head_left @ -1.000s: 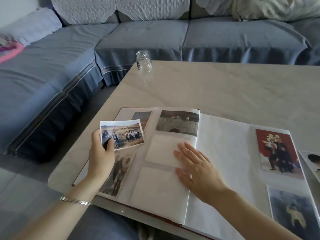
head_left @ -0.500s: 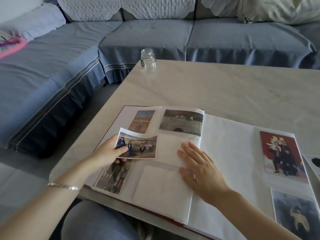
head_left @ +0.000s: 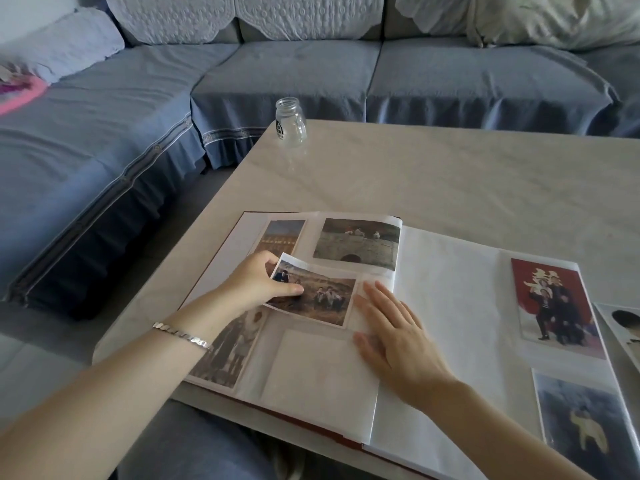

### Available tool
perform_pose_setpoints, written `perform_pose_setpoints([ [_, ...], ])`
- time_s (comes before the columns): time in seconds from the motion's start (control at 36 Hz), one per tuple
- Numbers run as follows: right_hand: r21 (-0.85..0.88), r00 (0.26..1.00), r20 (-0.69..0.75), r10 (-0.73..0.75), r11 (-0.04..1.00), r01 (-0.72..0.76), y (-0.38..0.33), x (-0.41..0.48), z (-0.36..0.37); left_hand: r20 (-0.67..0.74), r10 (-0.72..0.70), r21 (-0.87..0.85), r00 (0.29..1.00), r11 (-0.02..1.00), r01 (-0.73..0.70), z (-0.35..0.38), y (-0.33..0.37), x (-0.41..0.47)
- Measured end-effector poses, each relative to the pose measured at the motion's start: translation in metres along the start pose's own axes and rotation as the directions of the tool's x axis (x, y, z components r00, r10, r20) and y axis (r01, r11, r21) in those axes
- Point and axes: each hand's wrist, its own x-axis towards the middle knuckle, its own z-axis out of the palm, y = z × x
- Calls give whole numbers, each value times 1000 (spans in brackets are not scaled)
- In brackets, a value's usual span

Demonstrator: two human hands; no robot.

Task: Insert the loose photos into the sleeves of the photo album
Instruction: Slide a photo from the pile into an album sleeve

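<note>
Loose photo (head_left: 322, 296), pinched at its left end by the left hand (head_left: 258, 284) over the photo album's (head_left: 450, 306) left page near the tabletop's (head_left: 450, 174) near-left corner, is best fed level into the middle sleeve (head_left: 380, 277), page pressed by the spread right hand (head_left: 394, 336)

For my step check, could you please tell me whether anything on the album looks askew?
Only the loose photo: the left hand pinches its left end, and it lies tilted across the album page's middle sleeve, not squared with the photos beside it. The right hand lies flat on the page.
</note>
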Motion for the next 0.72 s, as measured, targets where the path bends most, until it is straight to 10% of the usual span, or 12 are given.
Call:
perform_pose_setpoints([
  [0.17, 72, 979, 24, 202, 977, -203, -3, -4, -4, -142, -44, -113, 989, 993, 28, 8, 0, -2],
  [0.72, 199, 984, 96, 150, 966, -167, 7, -4, -16, -57, -87, -296, 995, 953, 66, 0, 14, -10],
])
